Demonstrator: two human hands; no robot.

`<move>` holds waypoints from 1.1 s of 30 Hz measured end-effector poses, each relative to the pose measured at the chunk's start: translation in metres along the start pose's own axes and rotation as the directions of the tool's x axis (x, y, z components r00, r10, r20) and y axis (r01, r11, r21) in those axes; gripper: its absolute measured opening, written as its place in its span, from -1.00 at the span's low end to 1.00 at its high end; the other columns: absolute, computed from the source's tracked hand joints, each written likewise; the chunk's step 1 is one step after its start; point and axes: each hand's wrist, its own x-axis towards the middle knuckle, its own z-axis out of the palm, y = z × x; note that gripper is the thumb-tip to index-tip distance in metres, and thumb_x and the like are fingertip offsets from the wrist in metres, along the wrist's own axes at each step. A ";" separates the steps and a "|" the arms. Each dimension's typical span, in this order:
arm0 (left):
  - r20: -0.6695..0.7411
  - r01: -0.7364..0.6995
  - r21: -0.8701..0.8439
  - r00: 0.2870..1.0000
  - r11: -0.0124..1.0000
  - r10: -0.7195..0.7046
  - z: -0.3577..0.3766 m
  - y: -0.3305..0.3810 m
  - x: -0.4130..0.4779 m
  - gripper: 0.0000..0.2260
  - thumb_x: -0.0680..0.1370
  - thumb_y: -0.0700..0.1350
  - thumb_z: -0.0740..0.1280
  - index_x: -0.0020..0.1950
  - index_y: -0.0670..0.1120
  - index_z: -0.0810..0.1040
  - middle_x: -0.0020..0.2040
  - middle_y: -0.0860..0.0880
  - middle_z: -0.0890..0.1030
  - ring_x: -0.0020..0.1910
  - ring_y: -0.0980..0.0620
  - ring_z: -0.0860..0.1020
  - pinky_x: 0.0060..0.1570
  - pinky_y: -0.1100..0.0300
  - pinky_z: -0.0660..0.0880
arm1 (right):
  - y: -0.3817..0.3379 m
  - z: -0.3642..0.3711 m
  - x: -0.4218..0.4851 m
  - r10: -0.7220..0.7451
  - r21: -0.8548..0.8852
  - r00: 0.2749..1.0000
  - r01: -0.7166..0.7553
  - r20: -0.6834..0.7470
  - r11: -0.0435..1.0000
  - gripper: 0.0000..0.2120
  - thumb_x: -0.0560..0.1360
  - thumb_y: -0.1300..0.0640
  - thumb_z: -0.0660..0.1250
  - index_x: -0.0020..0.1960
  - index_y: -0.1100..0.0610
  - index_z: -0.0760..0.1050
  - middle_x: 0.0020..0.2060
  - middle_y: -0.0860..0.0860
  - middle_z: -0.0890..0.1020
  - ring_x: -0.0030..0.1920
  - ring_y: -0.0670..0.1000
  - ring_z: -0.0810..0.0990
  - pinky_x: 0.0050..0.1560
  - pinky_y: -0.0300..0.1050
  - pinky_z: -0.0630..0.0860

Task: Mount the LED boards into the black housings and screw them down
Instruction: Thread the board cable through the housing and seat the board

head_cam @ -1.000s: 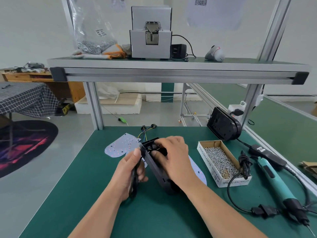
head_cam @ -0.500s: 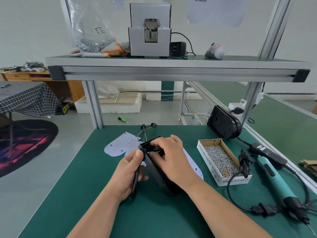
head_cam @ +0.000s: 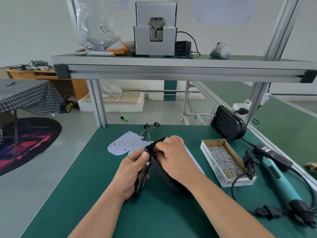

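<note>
Two hands hold the housing (head_cam: 158,169) at the frame's centre: our left hand (head_cam: 132,170) grips its left edge, our right hand (head_cam: 173,159) clasps its top rim.

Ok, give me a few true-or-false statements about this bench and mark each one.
1. Both the left hand and the right hand are on the black housing. True.
2. The right hand holds the teal screwdriver. False: it lies on the green mat, right of the cardboard box.
3. The cardboard box holds loose screws. True.
4. The LED boards lie on the upper shelf. False: they lie flat on the green mat, behind the hands.
5. A second housing leans near the frame post at the back right. True.
</note>
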 end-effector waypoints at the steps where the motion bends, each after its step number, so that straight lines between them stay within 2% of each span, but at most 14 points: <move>1: -0.001 -0.003 0.000 1.000 1.000 0.003 0.000 -0.001 0.000 -0.26 0.27 0.41 0.62 0.29 -0.03 0.69 0.02 -0.23 0.54 -0.17 -0.08 0.45 -0.31 0.17 0.45 | -0.001 -0.001 0.001 -0.009 -0.053 1.000 0.010 0.020 0.999 -0.80 0.45 0.17 0.26 -0.16 -0.01 0.65 -0.41 -0.06 0.38 -0.27 0.07 0.36 0.11 0.00 0.35; 4: -0.002 -0.007 -0.007 1.000 1.000 0.007 0.000 -0.002 0.000 -0.26 0.28 0.39 0.62 0.29 -0.05 0.69 -0.03 -0.20 0.57 -0.27 -0.02 0.48 -0.32 0.18 0.46 | -0.003 -0.005 0.002 -0.029 -0.143 0.999 0.034 0.037 0.989 -0.85 0.48 0.18 0.32 -0.20 0.03 0.62 -0.41 -0.04 0.32 -0.27 0.11 0.29 0.08 -0.03 0.30; 6: 0.011 -0.009 -0.010 1.000 1.000 0.009 0.000 -0.003 0.000 -0.29 0.29 0.37 0.63 0.26 -0.06 0.69 -0.10 -0.16 0.59 -0.31 0.01 0.49 -0.33 0.18 0.46 | -0.004 -0.008 0.003 -0.028 -0.158 0.998 0.035 0.050 0.987 -0.85 0.49 0.19 0.32 -0.22 0.05 0.61 -0.40 -0.02 0.36 -0.26 0.11 0.30 0.10 -0.04 0.30; 9: 0.032 -0.012 -0.030 0.999 0.999 0.013 0.001 -0.003 0.000 -0.33 0.34 0.32 0.62 0.26 -0.10 0.69 -0.22 -0.09 0.60 -0.41 0.05 0.48 -0.38 0.22 0.45 | -0.005 -0.011 0.002 -0.005 -0.061 0.999 0.008 0.047 0.998 -0.87 0.50 0.22 0.33 -0.15 0.04 0.62 -0.35 -0.07 0.46 -0.23 0.06 0.35 0.17 -0.07 0.30; 13: 0.058 -0.032 -0.102 0.998 0.994 0.038 0.003 -0.001 -0.002 -0.52 0.46 0.15 0.54 0.24 -0.13 0.70 -0.35 -0.02 0.61 -0.52 0.08 0.49 -0.48 0.27 0.43 | -0.004 -0.012 -0.001 0.019 0.065 1.000 -0.018 -0.015 0.998 -0.90 0.51 0.22 0.37 -0.08 0.05 0.62 -0.36 -0.23 0.43 -0.15 -0.05 0.33 0.14 -0.19 0.22; 16: 0.081 -0.036 -0.162 0.995 0.986 0.049 0.004 0.000 -0.004 -0.63 0.54 0.07 0.52 0.21 -0.15 0.71 -0.35 -0.01 0.65 -0.50 0.10 0.56 -0.49 0.29 0.48 | -0.004 -0.013 -0.001 0.004 0.007 1.000 -0.004 0.014 1.000 -0.88 0.51 0.19 0.36 -0.15 0.00 0.58 -0.36 -0.15 0.50 -0.22 -0.03 0.36 0.19 -0.10 0.28; 18: 0.085 -0.043 -0.139 0.995 0.989 0.055 0.005 0.001 -0.005 -0.53 0.51 0.13 0.55 0.24 -0.20 0.67 -0.38 0.02 0.64 -0.51 0.13 0.56 -0.49 0.29 0.47 | -0.005 -0.014 0.002 -0.012 -0.082 0.997 0.018 0.070 0.996 -0.83 0.51 0.17 0.27 -0.25 0.01 0.46 -0.41 -0.07 0.42 -0.29 0.09 0.37 0.17 0.03 0.35; 21: 0.056 -0.054 -0.070 0.997 0.996 0.058 0.004 0.000 -0.005 -0.27 0.36 0.27 0.63 0.29 -0.24 0.62 -0.41 0.05 0.61 -0.52 0.13 0.49 -0.47 0.27 0.43 | -0.009 -0.016 0.006 -0.028 -0.163 0.988 0.053 0.154 0.985 -0.85 0.45 0.17 0.16 -0.29 0.03 0.33 -0.42 -0.01 0.32 -0.30 0.18 0.35 0.12 0.06 0.36; 25: 0.019 -0.040 -0.073 0.999 0.997 0.041 0.002 0.000 -0.003 -0.29 0.28 0.34 0.66 0.22 -0.11 0.70 -0.42 0.01 0.55 -0.54 0.09 0.40 -0.43 0.25 0.41 | -0.004 -0.013 0.004 -0.063 -0.195 0.981 0.099 0.182 0.976 -0.81 0.55 0.15 0.13 -0.23 0.06 0.39 -0.33 -0.01 0.39 -0.18 0.14 0.39 0.22 0.02 0.33; 28: 0.041 -0.050 -0.117 0.998 0.992 0.055 0.004 0.001 -0.004 -0.34 0.30 0.30 0.66 0.20 -0.12 0.71 -0.40 0.02 0.61 -0.52 0.11 0.49 -0.45 0.26 0.47 | 0.001 -0.013 0.003 -0.082 -0.201 0.979 0.120 0.188 0.972 -0.85 0.61 0.20 0.18 -0.13 0.11 0.44 -0.22 0.00 0.49 -0.04 0.11 0.45 0.31 0.00 0.29; 30: 0.064 -0.059 -0.153 0.996 0.986 0.070 0.006 0.003 -0.006 -0.33 0.33 0.25 0.67 0.21 -0.20 0.67 -0.39 0.02 0.63 -0.50 0.13 0.55 -0.43 0.29 0.51 | 0.001 -0.014 0.003 -0.079 -0.170 0.984 0.106 0.161 0.980 -0.86 0.63 0.18 0.22 -0.12 0.10 0.42 -0.23 -0.02 0.48 -0.07 0.10 0.43 0.29 -0.02 0.29; 33: 0.094 -0.071 -0.166 0.992 0.984 0.087 0.008 0.004 -0.009 -0.32 0.37 0.22 0.65 0.23 -0.26 0.60 -0.40 0.05 0.64 -0.48 0.16 0.59 -0.39 0.33 0.54 | 0.000 -0.013 0.001 -0.012 -0.071 0.996 0.019 0.094 0.997 -0.84 0.63 0.13 0.28 -0.11 0.15 0.51 -0.27 0.02 0.50 -0.10 0.12 0.42 0.16 -0.06 0.29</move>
